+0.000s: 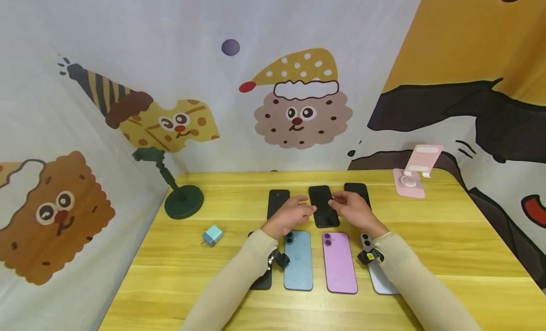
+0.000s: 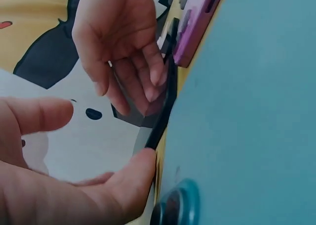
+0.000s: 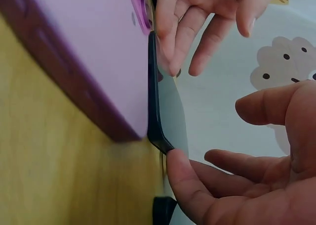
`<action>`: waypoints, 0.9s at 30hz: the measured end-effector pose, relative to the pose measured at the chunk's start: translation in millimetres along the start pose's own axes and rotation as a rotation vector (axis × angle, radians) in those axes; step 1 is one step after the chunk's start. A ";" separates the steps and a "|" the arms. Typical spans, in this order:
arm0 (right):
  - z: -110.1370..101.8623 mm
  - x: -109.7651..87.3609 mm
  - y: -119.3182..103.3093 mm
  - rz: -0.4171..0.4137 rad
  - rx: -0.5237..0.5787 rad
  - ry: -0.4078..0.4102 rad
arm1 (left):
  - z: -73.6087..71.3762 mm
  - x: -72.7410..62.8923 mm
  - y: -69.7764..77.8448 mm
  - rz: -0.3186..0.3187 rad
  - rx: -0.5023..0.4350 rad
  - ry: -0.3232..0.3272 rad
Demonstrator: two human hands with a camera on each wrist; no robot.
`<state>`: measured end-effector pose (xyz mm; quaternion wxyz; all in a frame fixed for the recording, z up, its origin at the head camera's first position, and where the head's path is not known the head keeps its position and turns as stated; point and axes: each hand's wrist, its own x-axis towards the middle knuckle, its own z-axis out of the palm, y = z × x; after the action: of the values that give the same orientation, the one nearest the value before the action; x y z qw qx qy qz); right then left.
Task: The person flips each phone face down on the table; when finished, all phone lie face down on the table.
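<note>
A black phone (image 1: 324,208) lies screen up on the table between my two hands. My left hand (image 1: 291,215) is at its left edge and my right hand (image 1: 353,210) at its right edge. In the left wrist view, a left fingertip (image 2: 145,160) touches the phone's dark edge (image 2: 160,121). A right fingertip (image 3: 177,160) meets the opposite corner in the right wrist view. Both hands keep thumb and fingers spread apart, not wrapped round the phone. Close below lie a blue phone (image 1: 298,267) and a pink phone (image 1: 340,264), backs up.
Dark phones lie at the back left (image 1: 277,202) and back right (image 1: 358,191). Under my forearms are a black phone (image 1: 262,280) and a pale phone (image 1: 384,282). A green stand (image 1: 183,201), a blue charger plug (image 1: 212,234) and a pink phone stand (image 1: 411,184) stand about.
</note>
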<state>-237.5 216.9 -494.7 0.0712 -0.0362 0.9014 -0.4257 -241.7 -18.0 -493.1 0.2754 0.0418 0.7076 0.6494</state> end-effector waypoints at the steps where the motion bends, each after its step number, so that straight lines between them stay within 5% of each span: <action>1: 1.0 0.3 -0.3 0.002 0.007 0.000 | -0.6 -0.3 -0.1 -0.004 -0.014 0.019; 8: 8.0 2.9 -4.8 -0.007 0.045 0.011 | -3.1 0.3 0.5 0.017 -0.103 0.088; 18: 10.2 4.0 -11.7 0.007 0.070 -0.011 | -1.8 -1.3 4.2 -0.006 -0.140 0.101; 27: 15.4 7.4 -12.3 0.012 0.189 -0.051 | -0.4 2.4 10.7 0.077 -0.144 0.083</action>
<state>-242.3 196.4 -495.6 0.1001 -0.0347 0.8552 -0.5074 -247.1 -15.7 -483.8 0.2230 0.0222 0.6676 0.7100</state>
